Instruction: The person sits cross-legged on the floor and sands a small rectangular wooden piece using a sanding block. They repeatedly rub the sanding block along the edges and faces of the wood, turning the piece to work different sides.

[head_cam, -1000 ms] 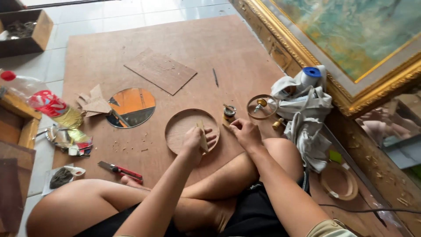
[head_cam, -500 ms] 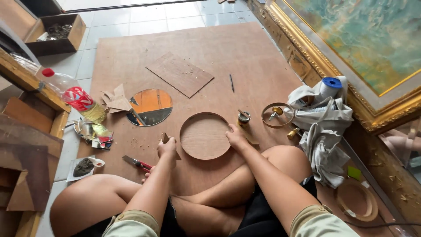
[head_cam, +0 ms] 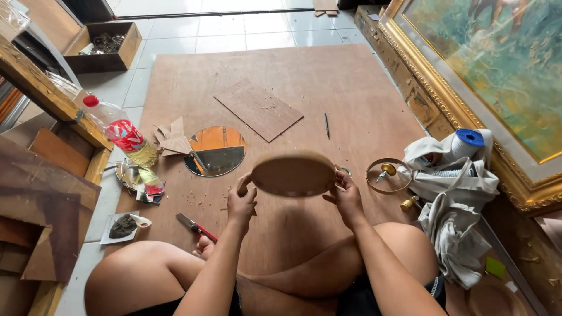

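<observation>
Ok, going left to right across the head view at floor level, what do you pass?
Plastic bottle → round mirror → left hand → round wooden disc → right hand → brass ring → bundled cloth → gold picture frame.

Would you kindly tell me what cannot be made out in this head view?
- Round wooden disc: held up tilted between left hand and right hand; its far face is turned away.
- Box: contents too small to identify.
- Framed painting: cut off by the right edge.
- Cutter: partly hidden behind the left forearm.
</observation>
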